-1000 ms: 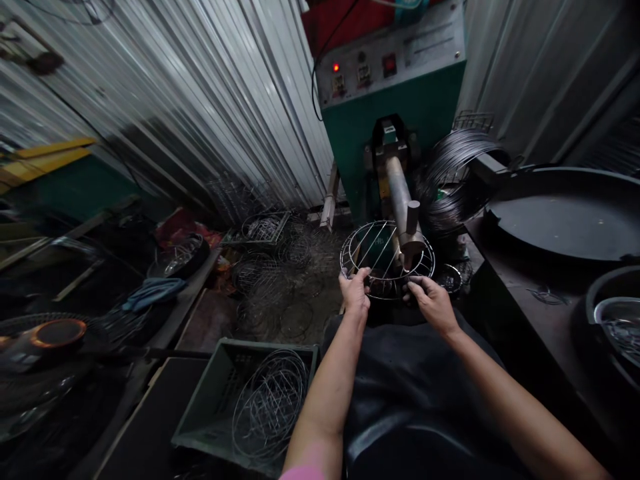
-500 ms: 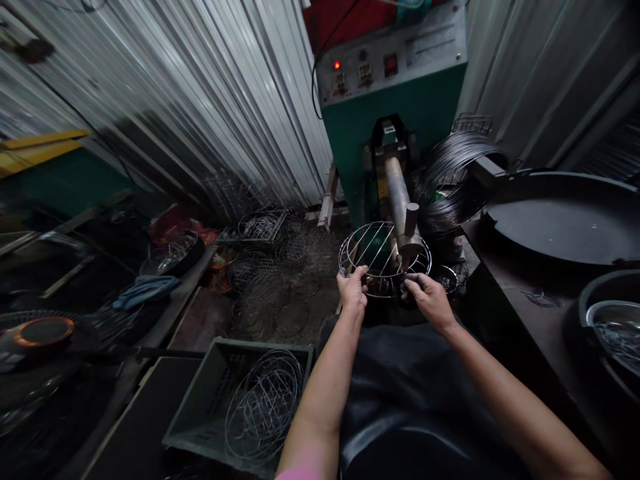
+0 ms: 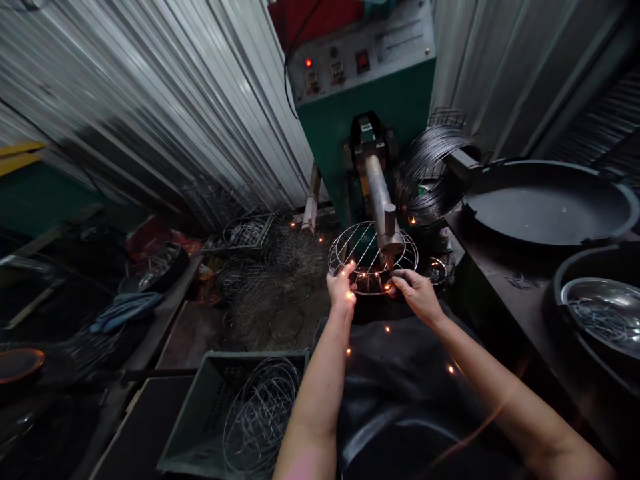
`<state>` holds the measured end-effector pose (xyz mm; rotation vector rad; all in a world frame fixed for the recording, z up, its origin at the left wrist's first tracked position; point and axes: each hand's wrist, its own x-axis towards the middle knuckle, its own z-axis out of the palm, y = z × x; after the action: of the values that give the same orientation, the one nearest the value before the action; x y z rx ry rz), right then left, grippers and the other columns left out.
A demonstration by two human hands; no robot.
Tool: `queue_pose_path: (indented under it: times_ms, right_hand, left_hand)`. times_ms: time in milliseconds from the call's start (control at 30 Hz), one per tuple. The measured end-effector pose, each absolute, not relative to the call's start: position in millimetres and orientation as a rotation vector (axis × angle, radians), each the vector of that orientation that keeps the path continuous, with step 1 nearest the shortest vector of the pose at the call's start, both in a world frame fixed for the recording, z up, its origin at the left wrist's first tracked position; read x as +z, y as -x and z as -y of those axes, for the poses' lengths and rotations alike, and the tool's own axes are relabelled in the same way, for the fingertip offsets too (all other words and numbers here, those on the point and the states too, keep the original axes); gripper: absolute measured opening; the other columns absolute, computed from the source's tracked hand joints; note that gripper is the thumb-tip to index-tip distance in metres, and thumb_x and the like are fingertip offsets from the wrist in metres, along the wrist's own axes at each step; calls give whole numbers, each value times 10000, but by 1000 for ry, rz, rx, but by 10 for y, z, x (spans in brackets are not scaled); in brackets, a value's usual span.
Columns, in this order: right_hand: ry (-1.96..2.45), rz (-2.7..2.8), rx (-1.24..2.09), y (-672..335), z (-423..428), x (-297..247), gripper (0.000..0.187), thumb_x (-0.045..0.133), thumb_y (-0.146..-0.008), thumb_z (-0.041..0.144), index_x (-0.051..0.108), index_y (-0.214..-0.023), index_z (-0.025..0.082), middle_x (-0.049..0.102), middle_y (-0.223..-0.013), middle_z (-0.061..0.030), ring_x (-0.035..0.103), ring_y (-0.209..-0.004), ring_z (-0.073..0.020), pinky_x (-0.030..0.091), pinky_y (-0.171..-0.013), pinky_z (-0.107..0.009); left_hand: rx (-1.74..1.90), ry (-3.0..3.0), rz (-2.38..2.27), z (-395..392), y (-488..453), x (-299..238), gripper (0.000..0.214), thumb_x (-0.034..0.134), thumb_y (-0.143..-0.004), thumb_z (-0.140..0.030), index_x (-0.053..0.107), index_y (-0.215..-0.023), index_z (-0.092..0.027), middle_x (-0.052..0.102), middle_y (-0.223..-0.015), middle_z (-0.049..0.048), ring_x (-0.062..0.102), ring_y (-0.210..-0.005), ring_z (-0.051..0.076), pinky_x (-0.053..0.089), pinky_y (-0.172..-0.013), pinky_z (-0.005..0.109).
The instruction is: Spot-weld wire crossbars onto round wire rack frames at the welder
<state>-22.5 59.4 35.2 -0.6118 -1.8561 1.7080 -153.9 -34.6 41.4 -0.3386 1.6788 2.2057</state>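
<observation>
A round wire rack (image 3: 357, 250) with straight cross wires sits under the metal arm (image 3: 380, 207) of a green welding machine (image 3: 365, 100). My left hand (image 3: 341, 288) grips the rack's near left rim, fingers closed. On the near right rim my right hand (image 3: 416, 293) pinches the wire. Orange sparks fly from the spot between my hands and scatter over the dark apron (image 3: 410, 393) on my lap.
A green crate (image 3: 200, 413) of wire rings stands at lower left. Wire racks (image 3: 270, 280) lie piled on the floor. A coil of dark wire (image 3: 430, 173), a large black round pan (image 3: 545, 200) and a metal bowl (image 3: 600, 313) sit on the right. Corrugated metal walls stand behind.
Sparks have appeared at the rack between my hands. Both hands keep their grip on the rim. The view has shifted a little to the right.
</observation>
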Motion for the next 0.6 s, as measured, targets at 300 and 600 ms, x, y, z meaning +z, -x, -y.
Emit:
queue_pose_path:
  times_ms: [300, 600]
  right_hand:
    - [1026, 2169, 1243, -1667, -613, -408, 251, 543, -752, 392, 653, -908, 228, 710, -893, -57, 663, -798, -248, 525, -737, -379]
    - [1899, 2088, 73, -4024, -444, -839, 313, 425, -815, 371, 625, -902, 146, 649, -866, -259, 628, -755, -337, 447, -622, -446]
  left_hand:
    - [2087, 343, -1597, 645, 958, 325, 372, 688, -642, -350, 515, -959, -263, 544, -887, 7, 563, -833, 131, 470, -665, 253]
    - [2022, 473, -1565, 154, 791, 463, 195, 632, -708, -356, 504, -756, -217, 438, -740, -8, 531, -775, 118, 495, -705, 274]
